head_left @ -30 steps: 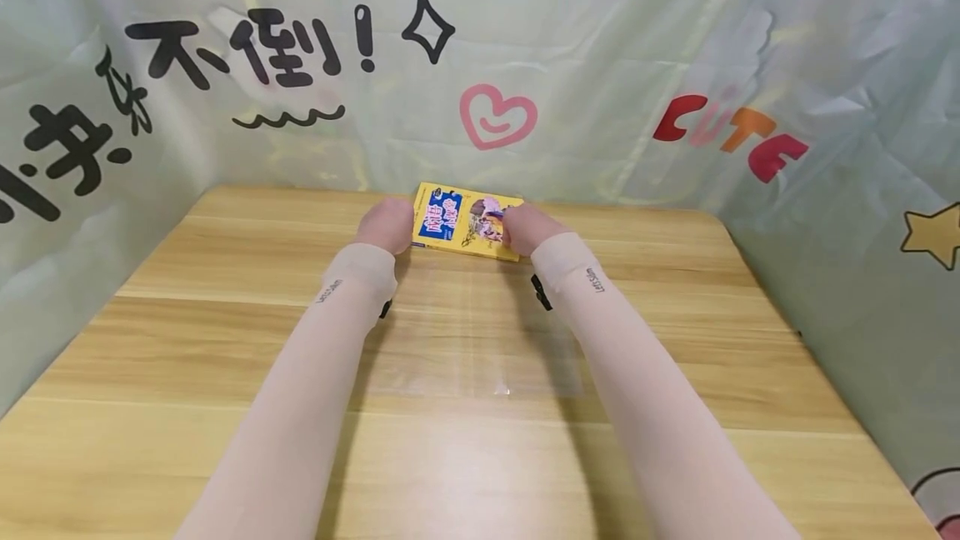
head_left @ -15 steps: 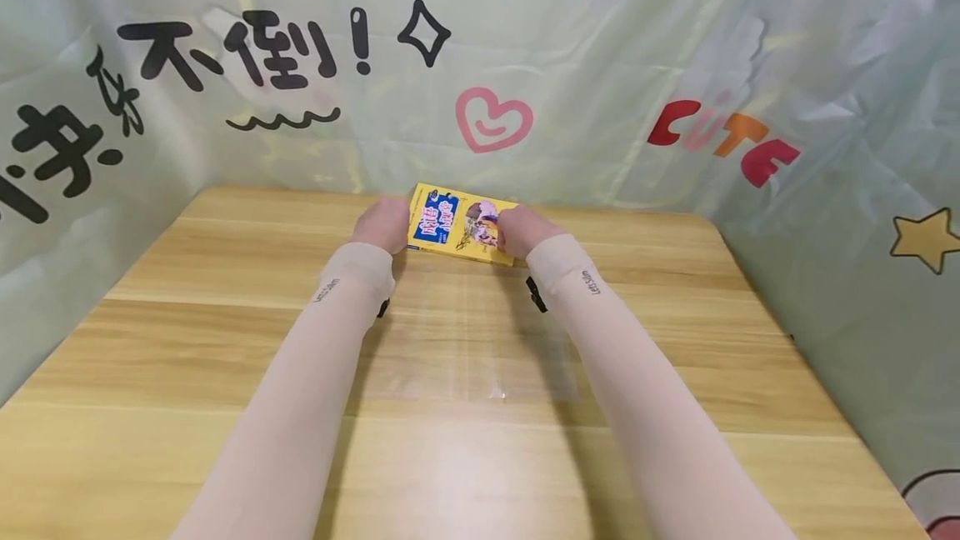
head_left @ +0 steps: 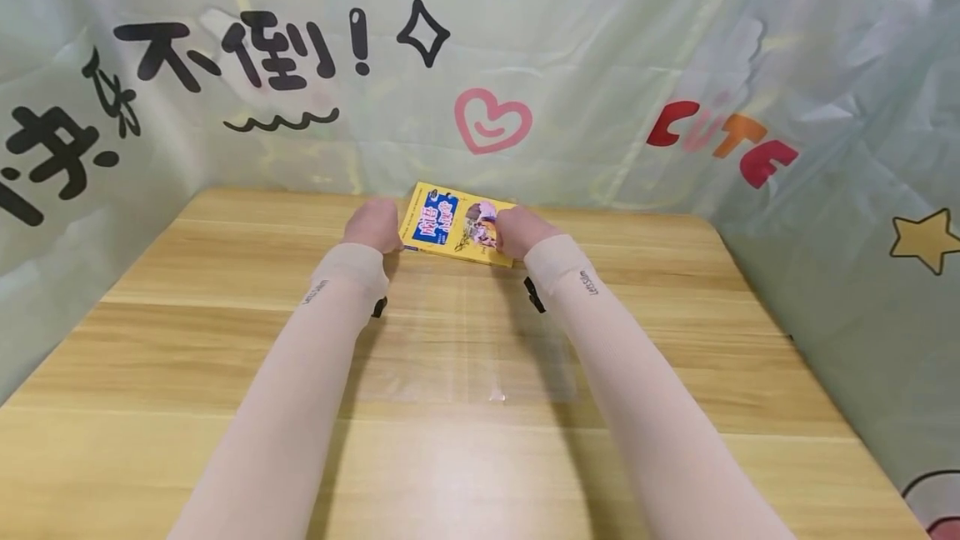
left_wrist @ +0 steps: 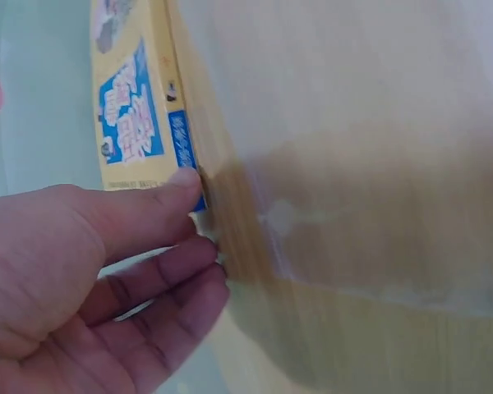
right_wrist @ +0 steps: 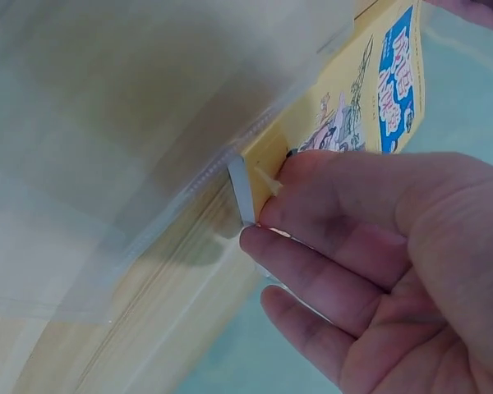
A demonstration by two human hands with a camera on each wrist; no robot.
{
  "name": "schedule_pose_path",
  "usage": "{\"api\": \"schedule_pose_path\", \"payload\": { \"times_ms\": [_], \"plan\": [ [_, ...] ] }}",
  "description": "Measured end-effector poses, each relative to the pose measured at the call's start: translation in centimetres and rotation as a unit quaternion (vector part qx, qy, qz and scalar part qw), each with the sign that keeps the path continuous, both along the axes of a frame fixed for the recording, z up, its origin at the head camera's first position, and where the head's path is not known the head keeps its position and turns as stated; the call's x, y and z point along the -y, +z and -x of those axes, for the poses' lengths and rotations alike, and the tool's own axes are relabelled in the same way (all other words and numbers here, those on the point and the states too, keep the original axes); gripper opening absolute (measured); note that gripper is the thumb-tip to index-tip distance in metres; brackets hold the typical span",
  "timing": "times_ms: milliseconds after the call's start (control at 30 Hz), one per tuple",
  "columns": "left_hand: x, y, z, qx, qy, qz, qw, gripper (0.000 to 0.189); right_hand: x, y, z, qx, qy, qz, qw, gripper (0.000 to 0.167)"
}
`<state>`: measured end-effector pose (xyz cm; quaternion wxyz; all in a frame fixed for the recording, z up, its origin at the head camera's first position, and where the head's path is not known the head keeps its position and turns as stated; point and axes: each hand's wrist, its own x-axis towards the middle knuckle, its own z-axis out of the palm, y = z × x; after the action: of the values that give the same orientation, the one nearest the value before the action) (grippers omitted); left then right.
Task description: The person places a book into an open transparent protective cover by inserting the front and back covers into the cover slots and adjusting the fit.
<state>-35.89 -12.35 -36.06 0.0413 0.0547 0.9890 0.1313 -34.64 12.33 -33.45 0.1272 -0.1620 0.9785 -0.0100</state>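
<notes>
A thin yellow book [head_left: 465, 227] with a blue title panel and a cartoon picture lies near the table's far edge, cover up. At its near left corner is my left hand [head_left: 373, 225]; in the left wrist view the thumb [left_wrist: 177, 193] lies on the spine end, with the other fingers curled below. My right hand [head_left: 523, 232] pinches the opposite end between thumb and curled fingers, as the right wrist view shows at the book's corner [right_wrist: 267, 168]. Toward me, a clear plastic sheet [head_left: 465, 357] lies flat, its upper edge close to the book.
The wooden table [head_left: 187, 340] stretches out on both sides of my arms. Behind and beside it hangs a pale green printed cloth [head_left: 585, 48] with lettering, a pink heart and a star. The book sits close to that cloth.
My left hand has shifted slightly left, uncovering more of the book's left end. The right hand keeps its hold, and the head view has turned a little.
</notes>
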Motion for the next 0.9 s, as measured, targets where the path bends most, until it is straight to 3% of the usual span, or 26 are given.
{"api": "schedule_pose_path", "payload": {
  "times_ms": [167, 233, 300, 500, 733, 900],
  "plan": [
    [-0.4, 0.2, 0.1, 0.037, 0.027, -0.016, 0.9988, 0.034, 0.0, -0.3, 0.7, 0.001, -0.032, 0.056, 0.9979, 0.024],
    [-0.6, 0.2, 0.1, 0.046, 0.038, -0.016, 0.9981, 0.035, 0.0, -0.5, 1.0, -0.014, -0.048, 0.075, 0.9959, 0.01],
    [-0.9, 0.2, 0.1, 0.049, 0.046, -0.011, 0.9977, 0.036, 0.0, -0.6, 1.3, -0.027, -0.064, 0.084, 0.9941, 0.008],
    [-1.4, 0.5, -0.1, 0.048, 0.062, -0.008, 0.9969, 0.038, -0.3, -1.1, 2.2, -0.043, -0.093, 0.071, 0.9923, 0.022],
    [-1.9, 0.8, -0.4, 0.05, 0.06, 0.004, 0.9969, 0.041, -1.8, -2.0, 2.7, -0.003, -0.104, 0.036, 0.9939, 0.058],
    [-1.7, 0.7, -0.3, 0.058, 0.07, 0.007, 0.9959, 0.041, -2.0, -2.4, 3.1, 0.028, -0.094, 0.035, 0.9945, 0.064]
  ]
}}
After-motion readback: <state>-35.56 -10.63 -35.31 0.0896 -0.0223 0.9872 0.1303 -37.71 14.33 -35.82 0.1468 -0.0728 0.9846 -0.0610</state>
